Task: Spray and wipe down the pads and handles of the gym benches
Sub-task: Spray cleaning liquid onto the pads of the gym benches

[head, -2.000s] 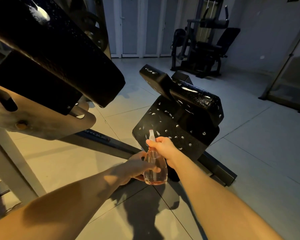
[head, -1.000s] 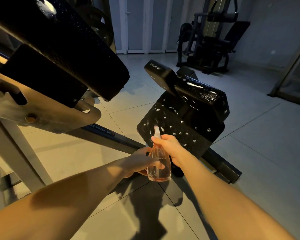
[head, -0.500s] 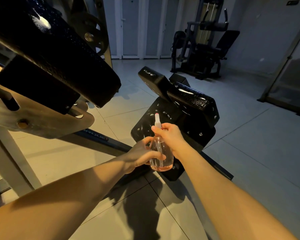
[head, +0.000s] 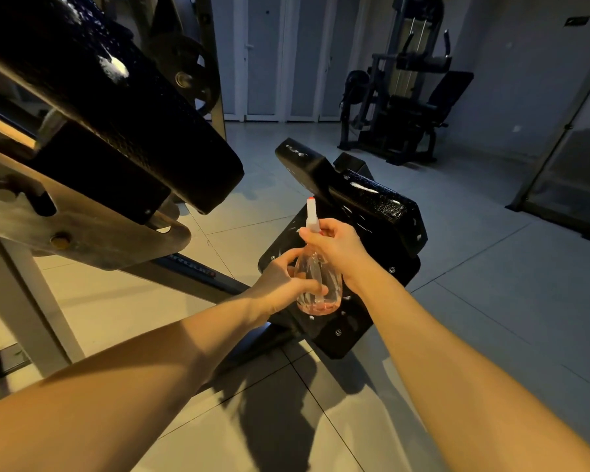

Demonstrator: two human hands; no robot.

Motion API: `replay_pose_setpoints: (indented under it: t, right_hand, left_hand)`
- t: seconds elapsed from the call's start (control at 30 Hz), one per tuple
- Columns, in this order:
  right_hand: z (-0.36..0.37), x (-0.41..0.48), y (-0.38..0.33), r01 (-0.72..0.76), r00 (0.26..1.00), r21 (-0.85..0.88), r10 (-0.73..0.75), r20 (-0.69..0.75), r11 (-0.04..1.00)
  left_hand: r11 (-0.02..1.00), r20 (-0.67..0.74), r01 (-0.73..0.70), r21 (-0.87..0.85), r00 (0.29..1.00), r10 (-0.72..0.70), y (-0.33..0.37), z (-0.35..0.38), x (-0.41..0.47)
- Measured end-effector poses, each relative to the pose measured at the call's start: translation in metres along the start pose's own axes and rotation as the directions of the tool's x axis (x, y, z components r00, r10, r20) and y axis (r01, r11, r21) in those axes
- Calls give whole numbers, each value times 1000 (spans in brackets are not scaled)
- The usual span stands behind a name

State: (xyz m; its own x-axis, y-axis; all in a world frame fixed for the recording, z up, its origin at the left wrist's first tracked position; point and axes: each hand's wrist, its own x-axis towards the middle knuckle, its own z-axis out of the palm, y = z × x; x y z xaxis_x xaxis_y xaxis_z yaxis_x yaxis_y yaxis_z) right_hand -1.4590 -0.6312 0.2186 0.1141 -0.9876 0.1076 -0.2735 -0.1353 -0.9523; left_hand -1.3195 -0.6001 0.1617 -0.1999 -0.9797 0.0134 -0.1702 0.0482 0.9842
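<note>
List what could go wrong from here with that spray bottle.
1. Overspray may land on the floor tiles beside the lower pad, leaving a slippery patch.
2. The left hand and right hand both hold the spray bottle and no cloth is in view, so droplets on the upper pad may dry unwiped.

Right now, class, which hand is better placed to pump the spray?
Right: the right hand grips the bottle at its neck, just below the nozzle; the left hand holds its body lower down.
</note>
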Motion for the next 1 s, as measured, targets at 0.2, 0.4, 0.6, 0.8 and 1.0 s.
replay_pose_setpoints:
  t: [0.2, 0.4, 0.6, 0.8, 1.0]
  right_hand:
    - [-8, -5, 3, -51, 998, -57, 53, 29, 997]
    - [-12, -21, 16, -107, 991, -28, 109, 74, 994]
    - [-11, -47, 47, -245, 970, -23, 244, -14, 969]
    - [-23, -79, 70, -302, 952, 45, 303, -34, 952]
    - [-44, -95, 88, -382, 919, 24, 383, -98, 924]
  left_hand:
    - [999, 15, 44, 10, 999, -44, -3, 12, -8]
    - [992, 87, 85, 92, 992, -93, -8, 13, -23]
    - [970, 263, 209, 127, 936, -236, -15, 19, -38]
    - [952, 364, 215, 216, 887, -283, -26, 27, -43]
    - [940, 442, 220, 262, 838, -319, -29, 53, -43]
